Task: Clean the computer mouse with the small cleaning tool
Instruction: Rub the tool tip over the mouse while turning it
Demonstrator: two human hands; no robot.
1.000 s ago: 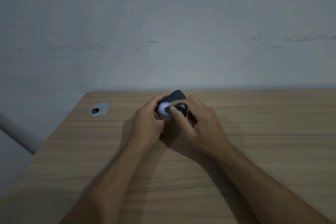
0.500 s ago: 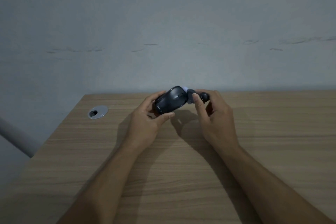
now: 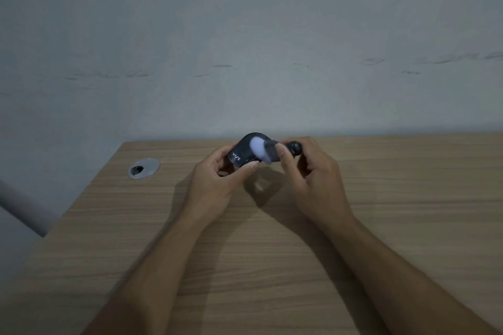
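Observation:
My left hand holds a black computer mouse raised above the wooden desk, its rear with white lettering facing me. My right hand pinches a small cleaning tool with a dark handle and a pale, soft brush head. The pale head lies against the right side of the mouse. A round black end of the tool sticks out behind my right thumb. The far side of the mouse is hidden.
A round silver cable grommet is set into the desk at the back left. A plain grey wall rises right behind the desk's far edge. The desk's left edge slants down towards me, with a grey pipe beyond it.
The brush head has slid from behind the mouse onto its near right side. The mouse has turned a little in my left hand. Both hands stay at the same spot over the desk.

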